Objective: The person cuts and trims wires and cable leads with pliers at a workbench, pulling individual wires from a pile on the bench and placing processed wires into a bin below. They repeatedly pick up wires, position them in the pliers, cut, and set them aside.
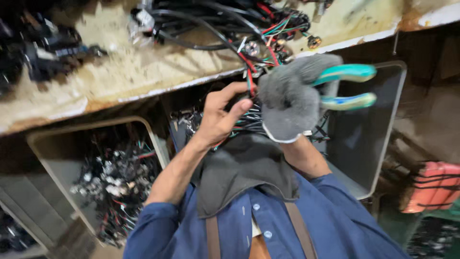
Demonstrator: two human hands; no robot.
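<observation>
Nearest the camera, my blue button-front shirt (268, 225) with brown straps, and over it a dark grey cloth (242, 172) draped at my chest. My bare left hand (221, 117) pinches a red and green insulated wire (250, 79) between thumb and curled fingers. My right hand (287, 98), in a grey knit glove, is closed round pliers with teal handles (347, 86); the handles stand apart, and I cannot see the tool's head. The wire runs up to a tangled bundle of black, red and green cables (225, 24) on the far bench edge. I judge it best to keep the wire taut and set the tool squarely. Beyond the hands: a worn, stained cream workbench (124, 72); left, a grey bin (52, 148) of small dark wired parts; right, a grey tray (388, 110) and an orange-red crate (438, 184).
</observation>
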